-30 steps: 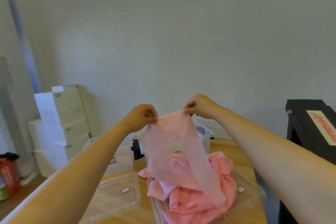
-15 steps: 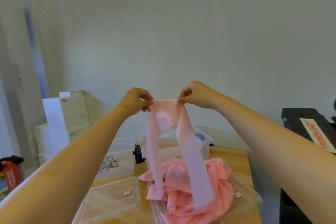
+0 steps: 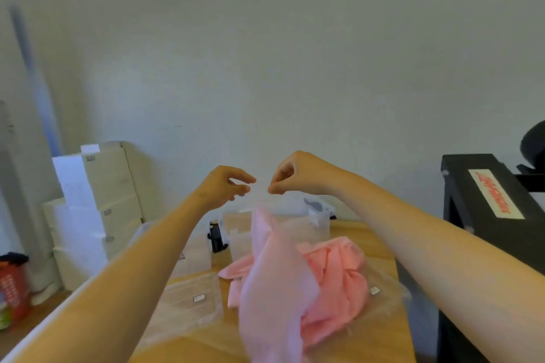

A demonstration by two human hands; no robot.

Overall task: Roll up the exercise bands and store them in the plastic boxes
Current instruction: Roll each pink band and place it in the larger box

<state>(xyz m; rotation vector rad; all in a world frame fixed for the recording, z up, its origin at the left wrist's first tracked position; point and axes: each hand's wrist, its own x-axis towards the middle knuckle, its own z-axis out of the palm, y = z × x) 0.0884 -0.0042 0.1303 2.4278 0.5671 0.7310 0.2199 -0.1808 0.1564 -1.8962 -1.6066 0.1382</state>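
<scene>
Pinched fingertips of right hand: cannot resolve whether they hold anything. Pale pink band below it: motion-blurred, edges undefined, lower end cut off by bottom edge. Pile of pink bands, further below: partly hidden behind that band. Dark object below left hand: half hidden, not identifiable. Lid label, lower still: too small to read.

A thin pink band looks like soft, matt, half see-through rubbery sheet. The heap of bands is denser pink, dull and creased. The storage boxes and flat lid are clear, faintly glossy plastic. The table is smooth pale wood. Stacked white boxes look like matt cardboard. A black stand is matt, with a paper-like label.
</scene>
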